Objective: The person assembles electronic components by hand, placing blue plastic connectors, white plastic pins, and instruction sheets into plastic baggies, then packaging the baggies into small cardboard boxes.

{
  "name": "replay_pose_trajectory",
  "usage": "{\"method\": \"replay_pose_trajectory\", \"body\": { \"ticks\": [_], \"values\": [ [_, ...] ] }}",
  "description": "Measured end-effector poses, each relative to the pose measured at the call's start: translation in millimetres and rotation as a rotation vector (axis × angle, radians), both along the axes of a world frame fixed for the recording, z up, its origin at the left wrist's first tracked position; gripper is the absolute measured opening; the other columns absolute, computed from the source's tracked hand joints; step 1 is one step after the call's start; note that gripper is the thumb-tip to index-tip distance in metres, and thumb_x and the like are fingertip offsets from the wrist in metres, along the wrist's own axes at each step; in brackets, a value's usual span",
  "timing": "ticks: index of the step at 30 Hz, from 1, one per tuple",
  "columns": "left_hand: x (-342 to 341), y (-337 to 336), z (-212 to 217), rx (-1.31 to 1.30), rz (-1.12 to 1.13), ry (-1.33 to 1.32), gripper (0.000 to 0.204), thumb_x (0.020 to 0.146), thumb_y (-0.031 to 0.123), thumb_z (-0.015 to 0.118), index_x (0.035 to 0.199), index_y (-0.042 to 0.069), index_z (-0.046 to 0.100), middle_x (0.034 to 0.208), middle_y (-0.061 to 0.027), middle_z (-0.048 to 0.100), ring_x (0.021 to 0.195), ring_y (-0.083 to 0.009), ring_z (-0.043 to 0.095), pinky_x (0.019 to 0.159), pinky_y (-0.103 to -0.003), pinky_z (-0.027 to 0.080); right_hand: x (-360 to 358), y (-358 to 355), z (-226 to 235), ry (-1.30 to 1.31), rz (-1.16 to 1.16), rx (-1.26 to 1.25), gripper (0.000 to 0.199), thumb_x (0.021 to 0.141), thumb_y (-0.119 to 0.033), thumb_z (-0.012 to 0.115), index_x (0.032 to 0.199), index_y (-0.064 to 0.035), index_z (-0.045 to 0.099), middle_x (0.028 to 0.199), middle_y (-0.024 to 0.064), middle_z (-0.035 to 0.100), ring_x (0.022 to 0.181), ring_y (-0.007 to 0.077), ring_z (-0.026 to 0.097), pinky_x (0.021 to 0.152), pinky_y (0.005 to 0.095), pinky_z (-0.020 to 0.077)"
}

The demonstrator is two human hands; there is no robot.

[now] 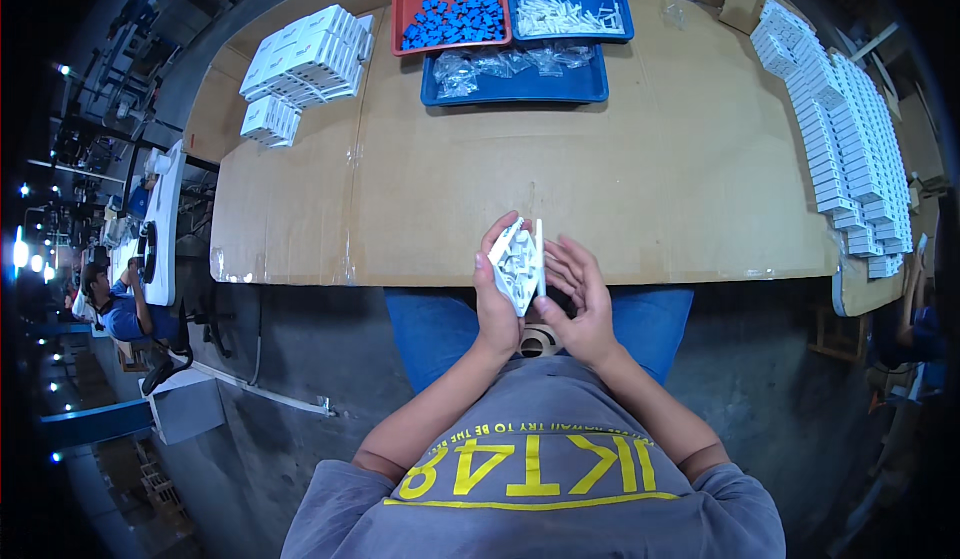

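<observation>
Just over the table's front edge, my left hand (496, 304) grips a small open white box (518, 267), its thumb along the near left side and its fingers behind. White parts show inside the box, too small to name. A thin upright white panel (540, 257) stands at its right side; whether it is joined to the box I cannot tell. Against that panel's lower end rests the thumb of my right hand (582, 309), with its fingers curled at the far right side, steadying it.
A red tray (398, 29) of blue plastic pieces, a blue tray (628, 24) of white plugs and a blue tray (515, 102) of clear bags stand at the table's far side. White boxes are stacked left (310, 54) and right (850, 139). A person (135, 304) sits far left.
</observation>
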State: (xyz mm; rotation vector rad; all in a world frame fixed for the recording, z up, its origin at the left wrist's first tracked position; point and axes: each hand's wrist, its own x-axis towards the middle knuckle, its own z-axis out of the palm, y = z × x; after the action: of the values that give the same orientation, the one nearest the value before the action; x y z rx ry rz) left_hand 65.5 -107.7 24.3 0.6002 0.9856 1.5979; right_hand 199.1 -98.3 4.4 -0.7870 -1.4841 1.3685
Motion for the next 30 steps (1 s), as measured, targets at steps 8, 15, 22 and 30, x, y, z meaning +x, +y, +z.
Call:
{"method": "replay_pose_trajectory", "body": {
  "ticks": [8,15,22,30],
  "values": [
    [-33,28,-35,0.023,0.102,-0.031,0.066,0.112,0.054,0.024,0.153,0.004,0.037,0.146,-0.0154,0.054,0.133,-0.0246,0.054,0.113,-0.038,0.044,29,59,-16,0.181,-0.018,-0.221,0.079,0.089,-0.002,0.071,0.157,-0.0082,0.03,0.137,0.0153,0.05,0.128,0.0281,0.059,0.109,0.0438,0.0481],
    [-85,26,-81,0.073,0.059,0.96,0.045,0.107,0.02,0.047,0.146,-0.001,0.047,0.145,-0.0235,0.051,0.137,-0.0369,0.047,0.117,-0.044,0.034,52,87,-34,-0.766,-0.018,0.237,0.056,0.084,-0.028,0.081,0.13,-0.0071,0.058,0.158,0.0323,0.039,0.152,0.0471,0.028,0.125,0.0605,0.0172],
    [-99,9,-68,0.15,0.05,1.486,0.044,0.098,0.023,0.062,0.139,0.006,0.06,0.153,-0.0207,0.046,0.14,-0.0401,0.045,0.115,-0.051,0.034,54,74,-43,-0.952,-0.14,0.465,0.04,0.086,-0.028,0.08,0.121,-0.0103,0.071,0.161,0.0223,0.04,0.153,0.0489,0.025,0.121,0.0689,0.0172],
    [-88,28,-84,0.106,-0.01,1.543,0.048,0.09,0.03,0.075,0.132,0.009,0.065,0.149,-0.0196,0.049,0.14,-0.0369,0.046,0.116,-0.058,0.033,31,89,-57,-0.943,-0.057,0.436,0.031,0.096,-0.025,0.068,0.122,-0.0076,0.07,0.154,0.0122,0.052,0.152,0.0366,0.035,0.123,0.0682,0.0098]
  ]
}}
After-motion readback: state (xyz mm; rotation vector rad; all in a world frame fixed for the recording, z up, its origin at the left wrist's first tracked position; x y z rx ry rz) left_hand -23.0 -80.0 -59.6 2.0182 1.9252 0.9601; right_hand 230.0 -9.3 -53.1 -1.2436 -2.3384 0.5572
